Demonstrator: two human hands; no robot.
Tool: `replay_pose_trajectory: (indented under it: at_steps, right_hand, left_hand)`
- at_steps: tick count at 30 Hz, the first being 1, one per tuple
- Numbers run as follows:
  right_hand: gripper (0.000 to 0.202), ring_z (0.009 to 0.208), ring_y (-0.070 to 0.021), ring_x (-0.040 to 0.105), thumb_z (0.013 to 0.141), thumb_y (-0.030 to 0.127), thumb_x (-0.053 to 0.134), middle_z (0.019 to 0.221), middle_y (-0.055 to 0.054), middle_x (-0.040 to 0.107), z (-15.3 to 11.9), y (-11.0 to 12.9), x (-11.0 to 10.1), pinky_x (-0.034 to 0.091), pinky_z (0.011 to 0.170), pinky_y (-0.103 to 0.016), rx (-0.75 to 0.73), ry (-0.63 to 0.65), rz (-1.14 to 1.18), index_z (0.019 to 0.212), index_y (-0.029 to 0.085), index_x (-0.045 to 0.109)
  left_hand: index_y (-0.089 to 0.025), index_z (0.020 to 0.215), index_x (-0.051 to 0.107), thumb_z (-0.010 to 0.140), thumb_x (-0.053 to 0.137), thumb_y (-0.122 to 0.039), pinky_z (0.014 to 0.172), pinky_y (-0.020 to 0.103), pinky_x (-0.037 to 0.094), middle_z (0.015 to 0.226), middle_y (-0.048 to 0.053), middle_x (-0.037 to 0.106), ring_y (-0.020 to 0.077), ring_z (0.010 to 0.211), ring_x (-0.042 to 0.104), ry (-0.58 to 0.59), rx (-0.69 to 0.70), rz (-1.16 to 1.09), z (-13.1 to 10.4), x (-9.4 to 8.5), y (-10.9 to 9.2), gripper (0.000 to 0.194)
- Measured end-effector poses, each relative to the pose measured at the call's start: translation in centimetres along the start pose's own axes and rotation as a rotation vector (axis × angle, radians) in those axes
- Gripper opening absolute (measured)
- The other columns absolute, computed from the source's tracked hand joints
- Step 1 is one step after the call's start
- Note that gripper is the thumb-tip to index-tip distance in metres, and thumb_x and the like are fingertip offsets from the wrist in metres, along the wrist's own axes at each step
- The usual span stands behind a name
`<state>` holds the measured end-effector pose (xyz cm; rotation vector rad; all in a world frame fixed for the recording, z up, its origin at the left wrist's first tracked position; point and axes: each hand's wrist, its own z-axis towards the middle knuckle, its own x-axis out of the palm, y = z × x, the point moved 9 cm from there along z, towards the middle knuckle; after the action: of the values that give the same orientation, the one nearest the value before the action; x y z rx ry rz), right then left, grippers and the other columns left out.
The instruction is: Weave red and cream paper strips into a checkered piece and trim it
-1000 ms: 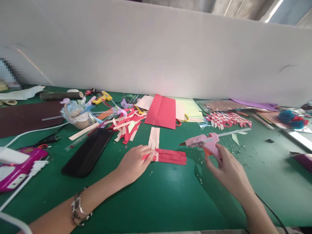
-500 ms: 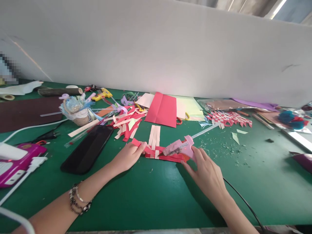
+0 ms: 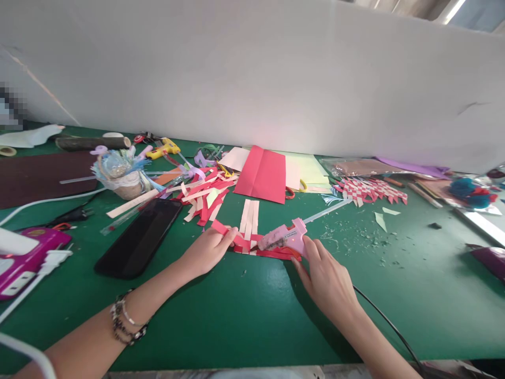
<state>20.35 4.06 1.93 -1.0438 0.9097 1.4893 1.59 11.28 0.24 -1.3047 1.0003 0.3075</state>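
Observation:
My right hand [image 3: 325, 271] is closed round a pink hot glue gun [image 3: 284, 238], a clear glue stick [image 3: 327, 210] jutting from its back. Its dark nozzle points left, at or just above a small weave of red and pale pink paper strips [image 3: 248, 220] lying on the green table. Between the thumb and fingers of my left hand [image 3: 211, 248] is a red paper strip [image 3: 221, 227], lifted at its left end beside the weave. Whether the nozzle touches the paper, I cannot tell.
A black phone [image 3: 138, 239] lies left of my left hand, near a magenta power strip [image 3: 31, 258]. Behind the weave are loose cut strips [image 3: 209, 197] and red card [image 3: 261, 173]. Finished-looking woven pieces [image 3: 369, 190] and glue scraps are at right. A black cord [image 3: 389, 316] trails toward the table's front edge.
The glue gun and my right hand have shifted slightly left, its nozzle now nearer the red strip in my left hand. The whole view has also moved a little.

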Motion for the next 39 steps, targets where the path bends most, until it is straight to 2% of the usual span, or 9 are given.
replay_pose_trajectory:
  at_steps: [4, 11, 22, 31, 39]
  right_hand:
    - [0.023, 0.061, -0.0170, 0.056, 0.089, 0.029, 0.035, 0.079, -0.005, 0.055, -0.1, -0.1, 0.0, 0.027, 0.037, -0.021, 0.002, 0.007, -0.004, 0.108, 0.017, 0.039]
    - [0.021, 0.061, -0.0163, 0.054, 0.089, 0.027, 0.033, 0.078, -0.005, 0.055, -0.5, -0.6, -0.3, 0.022, 0.036, -0.020, 0.011, -0.001, -0.037, 0.106, 0.016, 0.039]
    - [0.024, 0.061, -0.0168, 0.057, 0.092, 0.031, 0.028, 0.079, -0.006, 0.056, -1.5, -2.3, -0.8, 0.025, 0.036, -0.021, 0.046, -0.015, -0.082, 0.107, 0.018, 0.040]
    - [0.023, 0.056, -0.0161, 0.056, 0.091, 0.030, 0.028, 0.079, -0.005, 0.057, -2.5, -3.8, -1.1, 0.025, 0.035, -0.021, 0.077, -0.001, -0.125, 0.106, 0.018, 0.041]
    - [0.025, 0.058, -0.0167, 0.058, 0.091, 0.034, 0.029, 0.088, -0.007, 0.060, -3.6, -5.7, -1.2, 0.027, 0.035, -0.021, 0.135, 0.025, -0.166, 0.106, 0.018, 0.041]
  left_hand:
    - [-0.020, 0.060, 0.035, 0.091, 0.017, -0.043, 0.048, 0.023, 0.033, 0.052, -0.004, 0.027, 0.0116, 0.046, 0.037, -0.002, 0.004, 0.007, 0.0, 0.0, 0.0, 0.042]
    - [-0.019, 0.059, 0.037, 0.092, 0.018, -0.041, 0.049, 0.023, 0.034, 0.053, -0.003, 0.033, 0.0118, 0.047, 0.039, -0.015, -0.003, 0.014, -0.1, -0.1, -0.2, 0.044]
    - [-0.018, 0.074, 0.056, 0.092, 0.018, -0.040, 0.051, 0.024, 0.035, 0.054, -0.003, 0.035, 0.0130, 0.049, 0.039, -0.010, 0.009, 0.027, -0.1, -0.3, -0.8, 0.047]
    - [-0.019, 0.065, 0.048, 0.092, 0.020, -0.040, 0.051, 0.024, 0.035, 0.054, -0.004, 0.035, 0.0121, 0.047, 0.039, -0.014, -0.006, -0.014, -0.1, -0.4, -0.8, 0.044]
    - [-0.019, 0.067, 0.051, 0.091, 0.021, -0.039, 0.052, 0.023, 0.034, 0.056, -0.003, 0.038, 0.0122, 0.049, 0.040, -0.005, -0.015, -0.015, -0.1, -0.4, -0.7, 0.044]
